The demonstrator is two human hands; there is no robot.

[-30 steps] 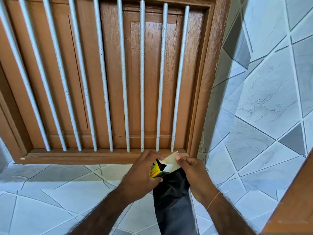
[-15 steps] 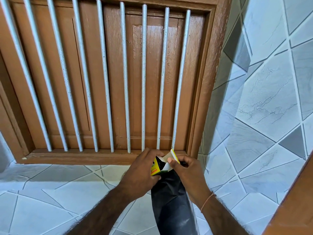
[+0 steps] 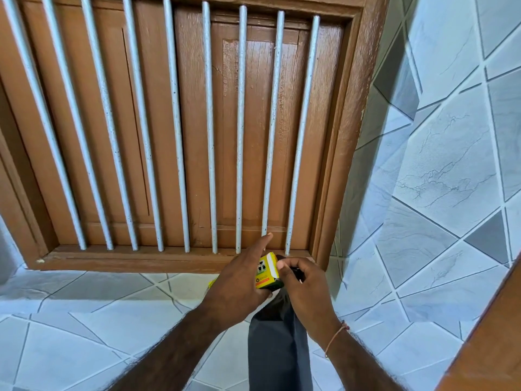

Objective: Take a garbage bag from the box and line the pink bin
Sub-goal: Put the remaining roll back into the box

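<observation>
My left hand (image 3: 239, 286) holds a small yellow and green garbage bag box (image 3: 266, 270) in front of a barred wooden window, with the index finger stretched out over the box top. My right hand (image 3: 307, 289) presses against the right end of the box, fingers curled, pinching the top of a black garbage bag (image 3: 279, 348). The bag hangs straight down between my forearms to the bottom of the view. The pink bin is not in view.
A brown wooden window frame (image 3: 169, 259) with several grey vertical bars (image 3: 210, 136) fills the upper view. Pale blue tiled wall (image 3: 437, 179) surrounds it below and to the right. A brown wooden edge (image 3: 493, 334) cuts the bottom right corner.
The box's flap, open before, now lies shut under my left index finger. My right hand has moved in against the box end while the black bag keeps hanging.
</observation>
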